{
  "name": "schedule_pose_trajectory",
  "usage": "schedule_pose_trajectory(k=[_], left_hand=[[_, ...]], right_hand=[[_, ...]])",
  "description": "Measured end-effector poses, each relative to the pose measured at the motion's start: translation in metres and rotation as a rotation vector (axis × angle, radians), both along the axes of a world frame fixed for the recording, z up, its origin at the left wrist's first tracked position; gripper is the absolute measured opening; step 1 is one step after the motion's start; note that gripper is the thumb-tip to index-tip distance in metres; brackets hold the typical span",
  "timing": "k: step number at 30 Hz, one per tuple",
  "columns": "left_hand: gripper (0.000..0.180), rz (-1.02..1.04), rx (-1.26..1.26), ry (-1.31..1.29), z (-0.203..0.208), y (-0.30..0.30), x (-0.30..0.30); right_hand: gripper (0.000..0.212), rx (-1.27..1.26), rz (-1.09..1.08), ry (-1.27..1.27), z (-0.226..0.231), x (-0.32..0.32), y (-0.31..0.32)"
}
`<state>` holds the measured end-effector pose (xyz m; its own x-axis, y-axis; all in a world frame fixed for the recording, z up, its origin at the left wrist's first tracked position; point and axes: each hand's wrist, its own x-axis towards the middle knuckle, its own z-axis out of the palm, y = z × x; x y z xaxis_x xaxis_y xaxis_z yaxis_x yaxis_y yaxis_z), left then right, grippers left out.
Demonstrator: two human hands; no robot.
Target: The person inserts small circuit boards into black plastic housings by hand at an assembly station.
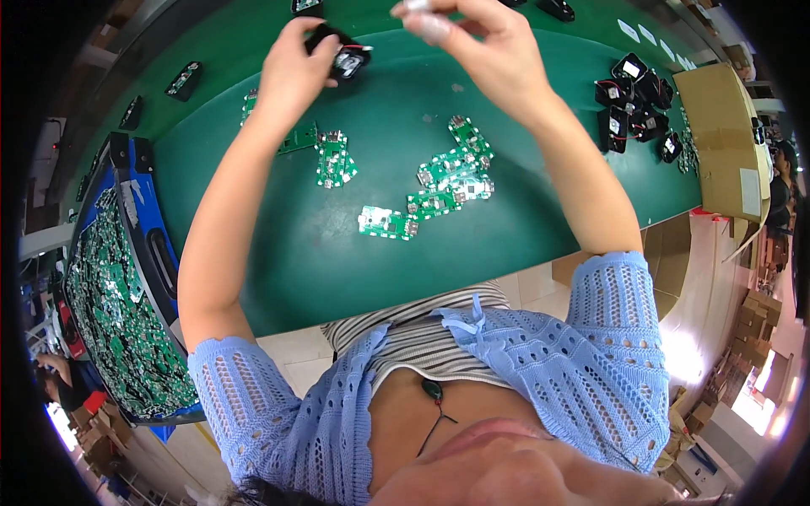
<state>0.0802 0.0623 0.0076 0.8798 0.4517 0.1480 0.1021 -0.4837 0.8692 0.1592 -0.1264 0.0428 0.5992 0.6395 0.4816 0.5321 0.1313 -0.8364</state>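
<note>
My left hand (297, 66) is closed around a small black plastic case (348, 61) at the far side of the green table. Inside the case a pale part and a bit of red wire show. To the right, my right hand (485, 42) is raised near the upper edge, its thumb and forefinger close together. White coverings sit on those fingertips; anything pinched between them is too small or hidden to make out. Green circuit boards (335, 160) lie below my left hand, and a loose row of several more boards (434, 201) stretches across the middle of the table.
At the right, a pile of black cases (629, 105) stands beside a cardboard box (717, 139). A blue bin (159, 202) heaped with circuit boards (122, 312) is at the left. Single black cases, one with a board (184, 80), are spaced along the far strip.
</note>
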Motion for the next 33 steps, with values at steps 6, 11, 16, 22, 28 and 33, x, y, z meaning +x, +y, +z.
schedule_pose_trajectory(k=[6, 11, 16, 22, 28, 33], left_hand=[[0.028, 0.007, -0.823, -0.015, 0.009, -0.011, -0.068], [0.023, 0.028, -0.765, 0.03, -0.001, -0.038, -0.087], [0.024, 0.028, -0.947, -0.033, -0.002, -0.05, -0.092], [0.021, -0.012, -0.974, -0.024, -0.008, -0.05, -0.096], [0.022, -0.006, -0.985, -0.056, -0.005, -0.054, -0.097], [0.021, -0.025, -0.948, -0.07, 0.0, -0.058, -0.097]], right_hand=[[0.043, -1.152, -0.284, -0.573, -0.014, -0.023, -0.077], [0.034, -0.932, -0.312, -0.357, -0.043, -0.048, -0.084], [0.021, -0.768, -0.313, 0.117, -0.04, -0.053, -0.075], [0.009, -0.193, -0.322, 0.279, -0.028, -0.059, -0.054], [0.016, 0.011, 0.085, 0.801, -0.011, -0.083, -0.021], [0.018, -0.016, 0.111, 0.888, -0.013, -0.084, -0.01]])
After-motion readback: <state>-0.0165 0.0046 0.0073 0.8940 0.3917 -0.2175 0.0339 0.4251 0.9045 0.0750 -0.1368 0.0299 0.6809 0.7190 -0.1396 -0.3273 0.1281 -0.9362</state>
